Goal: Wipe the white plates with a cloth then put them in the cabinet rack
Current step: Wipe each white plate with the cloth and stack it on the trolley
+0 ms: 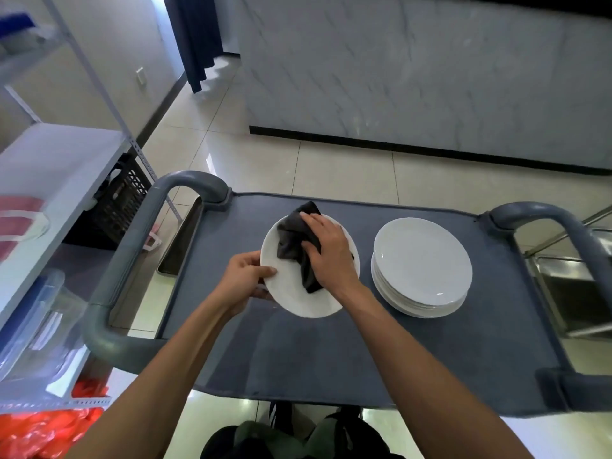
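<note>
Gripped at its left rim, a white plate (298, 293) is held by the person's left hand (243, 279), thumb lying across the top of the rim and the other fingers curled underneath. It sits tilted slightly, above the grey mat (331, 352) that covers the top of a cart. Whether its far edge touches the mat cannot be told.

On the plate's upper face, the right hand (328, 251) presses down on a crumpled dark grey cloth (293, 241), fingers bent over and clutching the fabric. One corner of the cloth sticks out past the plate's far rim, and another fold trails toward the near side beneath the wrist.

Just to the right of the held plate, apart from it, a stack of white plates (422, 266) rests flat on the mat.

Grey looped cart handles (132, 246) rise at both ends of the cart. To the left stands a metal shelving unit (49, 167) holding clear plastic containers, with a black crate (122, 200) on the floor beside it. Pale floor tiles (331, 167) and a marble-patterned counter front (414, 67) lie beyond the cart.
</note>
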`<move>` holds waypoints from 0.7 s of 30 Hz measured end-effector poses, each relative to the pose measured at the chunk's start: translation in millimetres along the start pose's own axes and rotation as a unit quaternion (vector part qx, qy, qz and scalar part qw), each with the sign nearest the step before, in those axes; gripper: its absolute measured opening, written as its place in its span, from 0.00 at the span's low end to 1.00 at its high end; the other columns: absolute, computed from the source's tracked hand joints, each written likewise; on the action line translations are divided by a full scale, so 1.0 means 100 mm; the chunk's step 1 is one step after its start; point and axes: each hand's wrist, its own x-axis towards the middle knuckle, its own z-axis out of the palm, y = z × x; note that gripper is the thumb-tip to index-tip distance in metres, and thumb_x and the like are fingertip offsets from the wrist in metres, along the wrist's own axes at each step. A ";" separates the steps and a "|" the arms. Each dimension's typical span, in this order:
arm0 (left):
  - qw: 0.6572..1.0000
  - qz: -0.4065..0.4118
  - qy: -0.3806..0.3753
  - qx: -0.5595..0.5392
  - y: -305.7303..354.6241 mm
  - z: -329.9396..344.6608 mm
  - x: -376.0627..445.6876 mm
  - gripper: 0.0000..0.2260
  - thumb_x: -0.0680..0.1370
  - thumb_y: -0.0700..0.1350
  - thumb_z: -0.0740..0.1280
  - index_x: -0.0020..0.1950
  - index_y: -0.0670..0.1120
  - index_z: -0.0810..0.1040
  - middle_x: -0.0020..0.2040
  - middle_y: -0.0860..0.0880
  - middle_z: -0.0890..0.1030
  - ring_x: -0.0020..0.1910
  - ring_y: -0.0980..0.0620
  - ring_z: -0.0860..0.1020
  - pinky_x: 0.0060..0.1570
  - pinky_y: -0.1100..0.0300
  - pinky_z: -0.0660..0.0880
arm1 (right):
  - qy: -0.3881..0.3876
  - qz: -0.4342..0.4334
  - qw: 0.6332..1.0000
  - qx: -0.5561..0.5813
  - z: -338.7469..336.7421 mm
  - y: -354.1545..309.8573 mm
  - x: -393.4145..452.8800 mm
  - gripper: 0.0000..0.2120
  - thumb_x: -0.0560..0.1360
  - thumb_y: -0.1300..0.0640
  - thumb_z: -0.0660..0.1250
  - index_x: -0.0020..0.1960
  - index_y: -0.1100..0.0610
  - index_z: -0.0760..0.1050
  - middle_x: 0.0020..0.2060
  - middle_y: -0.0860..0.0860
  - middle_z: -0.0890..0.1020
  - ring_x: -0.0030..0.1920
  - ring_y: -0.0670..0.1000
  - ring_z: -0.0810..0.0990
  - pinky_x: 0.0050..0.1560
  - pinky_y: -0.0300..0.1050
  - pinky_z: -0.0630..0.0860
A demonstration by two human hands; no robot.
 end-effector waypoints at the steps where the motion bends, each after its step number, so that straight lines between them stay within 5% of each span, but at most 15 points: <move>1: 1.000 0.006 0.003 -0.011 0.02 0.02 0.00 0.12 0.77 0.29 0.65 0.53 0.41 0.83 0.45 0.40 0.85 0.38 0.42 0.83 0.33 0.48 0.83 | 0.011 -0.006 1.000 -0.010 -0.06 -0.01 0.04 0.26 0.77 0.62 0.68 0.74 0.51 0.72 0.70 0.52 0.76 0.69 0.56 0.71 0.73 0.52 0.65; 21: 0.980 0.094 0.078 -0.156 0.43 0.42 0.12 0.13 0.77 0.29 0.64 0.56 0.42 0.82 0.48 0.44 0.85 0.42 0.45 0.84 0.38 0.47 0.83 | 0.088 0.059 0.994 -0.025 -0.36 -0.04 -0.25 0.27 0.79 0.61 0.68 0.76 0.53 0.69 0.69 0.54 0.76 0.65 0.57 0.73 0.69 0.50 0.69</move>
